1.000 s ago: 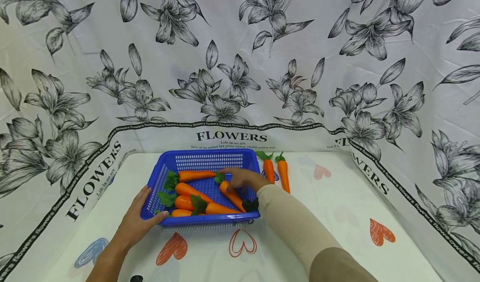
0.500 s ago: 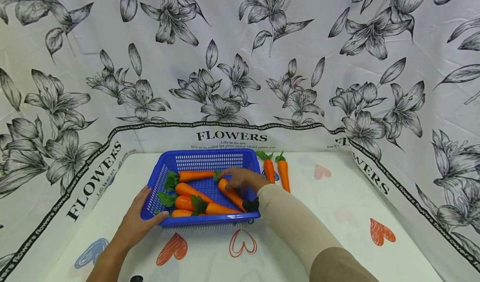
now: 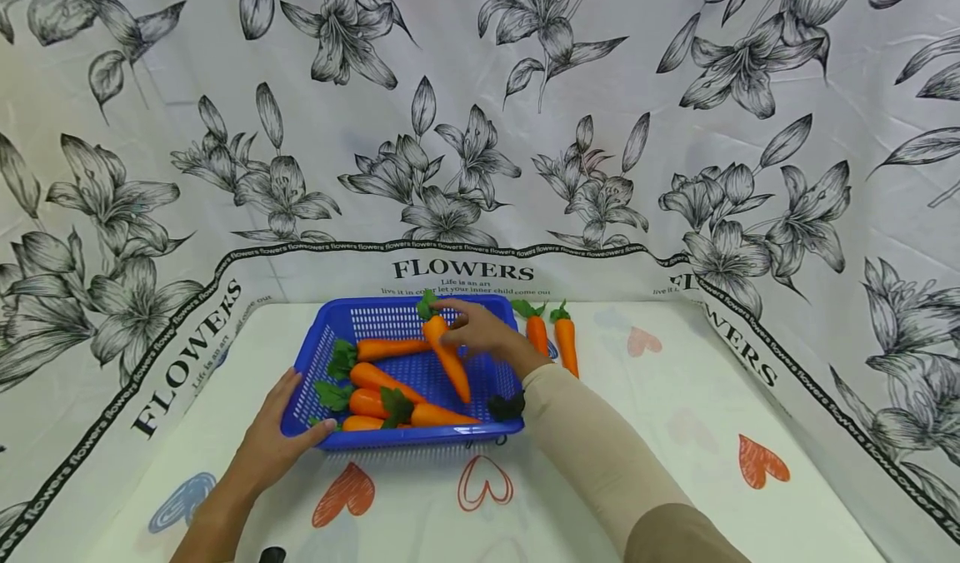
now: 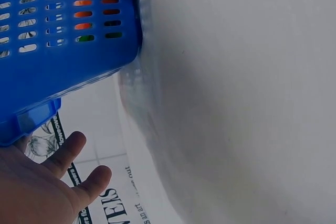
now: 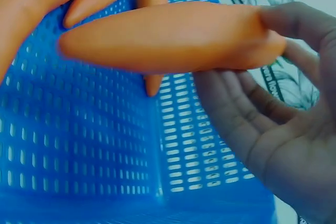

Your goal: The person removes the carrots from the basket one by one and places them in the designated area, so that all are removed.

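My right hand (image 3: 480, 330) pinches an orange carrot (image 3: 448, 359) near its leafy top and holds it slanted over the blue plastic basket (image 3: 405, 438). In the right wrist view this carrot (image 5: 163, 38) lies between thumb and fingers, tip pointing away from the palm. My left hand (image 3: 273, 438) holds the basket's front left corner, thumb over the front rim. Two of its fingers (image 4: 94, 182) stretch out free beside the basket in the left wrist view; the others are partly hidden. Several carrots lie in the basket, among them one (image 3: 393, 348) along the back.
Two carrots, one nearer (image 3: 536, 334) and one farther right (image 3: 567, 346), lie on the table right of the basket. Dark green leaves (image 3: 506, 406) show at the basket's front right. A flower-printed cloth (image 3: 600, 271) hangs behind. A black object (image 3: 272, 555) shows at the front edge.
My right hand has lifted the carrot up and toward the back of the basket, from among the others. The left hand and basket stay nearly the same.
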{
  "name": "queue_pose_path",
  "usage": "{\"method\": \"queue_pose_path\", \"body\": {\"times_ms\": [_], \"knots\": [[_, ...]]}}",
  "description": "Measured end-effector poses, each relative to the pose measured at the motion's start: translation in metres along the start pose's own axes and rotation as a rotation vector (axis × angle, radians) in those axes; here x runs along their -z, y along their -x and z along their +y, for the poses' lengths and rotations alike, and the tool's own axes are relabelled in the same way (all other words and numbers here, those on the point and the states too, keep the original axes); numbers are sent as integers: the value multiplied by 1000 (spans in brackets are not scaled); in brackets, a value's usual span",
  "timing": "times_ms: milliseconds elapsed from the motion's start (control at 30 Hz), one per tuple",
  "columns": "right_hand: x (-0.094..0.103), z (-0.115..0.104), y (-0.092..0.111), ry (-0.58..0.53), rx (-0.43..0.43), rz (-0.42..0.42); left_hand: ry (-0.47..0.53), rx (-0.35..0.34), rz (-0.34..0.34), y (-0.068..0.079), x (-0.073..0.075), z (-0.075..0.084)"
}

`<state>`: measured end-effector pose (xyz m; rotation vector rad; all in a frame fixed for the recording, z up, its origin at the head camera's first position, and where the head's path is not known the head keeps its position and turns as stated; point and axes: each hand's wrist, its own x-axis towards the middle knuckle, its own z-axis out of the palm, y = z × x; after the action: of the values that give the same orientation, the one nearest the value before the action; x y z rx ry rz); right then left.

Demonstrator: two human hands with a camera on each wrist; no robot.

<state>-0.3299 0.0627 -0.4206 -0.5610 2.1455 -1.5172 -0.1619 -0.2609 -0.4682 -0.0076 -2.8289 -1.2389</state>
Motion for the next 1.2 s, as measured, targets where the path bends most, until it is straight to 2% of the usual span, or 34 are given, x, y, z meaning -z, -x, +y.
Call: {"method": "queue_pose_path", "body": {"times_ms": [300,767,1200], "knots": [[12,-18,15,-131,60,76,-6,8,-3,1,0,-2],[24,-42,52,-282,154,132,2,6,3,0,0,-1],[30,-62,90,-335,307,208,17,-8,5,-1,1,0]]}}
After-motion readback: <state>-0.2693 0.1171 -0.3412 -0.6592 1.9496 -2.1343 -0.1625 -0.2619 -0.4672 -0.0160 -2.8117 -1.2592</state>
